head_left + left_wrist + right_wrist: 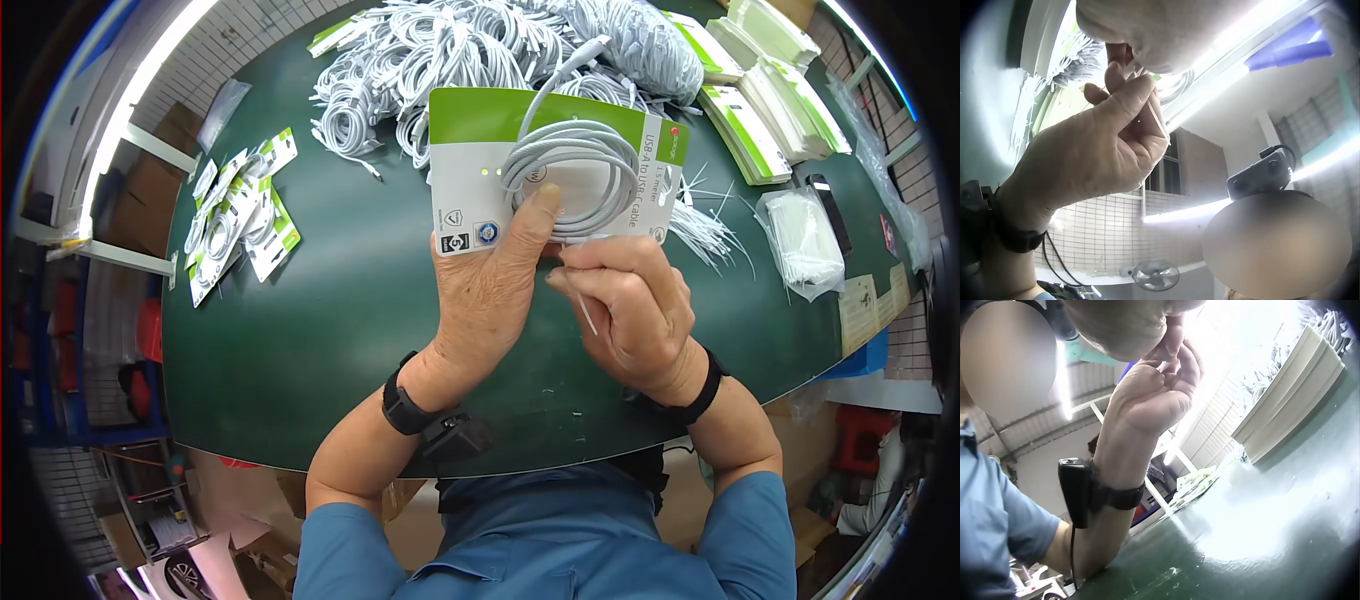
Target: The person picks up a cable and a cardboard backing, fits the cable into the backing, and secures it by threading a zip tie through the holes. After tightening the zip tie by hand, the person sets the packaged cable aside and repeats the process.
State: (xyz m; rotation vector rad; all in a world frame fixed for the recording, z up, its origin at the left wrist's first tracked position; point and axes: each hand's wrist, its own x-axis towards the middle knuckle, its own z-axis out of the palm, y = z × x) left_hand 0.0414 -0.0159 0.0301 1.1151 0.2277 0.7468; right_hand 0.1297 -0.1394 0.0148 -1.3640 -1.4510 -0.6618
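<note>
My left hand (495,275) grips a green and white cable card (465,170), thumb pressed over a coiled grey USB cable (610,160) on its front. The cable's plug end (585,55) sticks up past the card's top edge. At the card's bottom edge my right hand (640,305) pinches a thin white cable tie (588,316), whose tail points down from the fingertips. In the left wrist view my right hand (1100,140) shows from the side, fingertips close under the blurred left hand. The right wrist view shows my left hand (1154,403) from the palm side.
A big heap of coiled grey cables (450,50) lies at the back. Carded cables (235,215) are piled at the left. Stacks of cards (745,130) stand at the back right, near loose cable ties (705,225) and a bag of ties (803,240) on the green table (300,370).
</note>
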